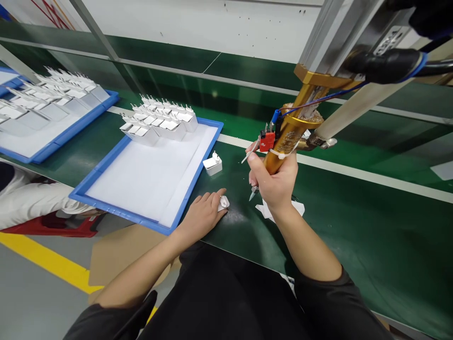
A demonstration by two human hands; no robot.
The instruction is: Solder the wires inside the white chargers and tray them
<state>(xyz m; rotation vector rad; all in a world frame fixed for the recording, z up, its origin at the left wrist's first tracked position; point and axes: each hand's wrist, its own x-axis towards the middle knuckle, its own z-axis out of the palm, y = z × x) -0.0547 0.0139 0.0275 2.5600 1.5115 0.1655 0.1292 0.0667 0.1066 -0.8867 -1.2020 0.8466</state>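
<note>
My left hand [204,213] rests on the green bench, its fingers closed around a small white plug piece [223,203]. My right hand [276,182] is wrapped round a gold dispensing tool [286,137] with a red switch on its side. The tool's pointed nozzle [253,193] hangs above the bench, to the right of the plug piece and apart from it. A white charger housing [213,165] with a plug on top stands between the tray and the tool. Beneath my right wrist lies a crumpled white paper [264,210].
A blue-rimmed tray [208,158] at the left holds several white chargers [159,118] at its far end. Another blue tray [67,134] with several chargers lies farther left. A person's white sleeve [38,198] shows at the left edge. A metal column [332,38] rises above the tool.
</note>
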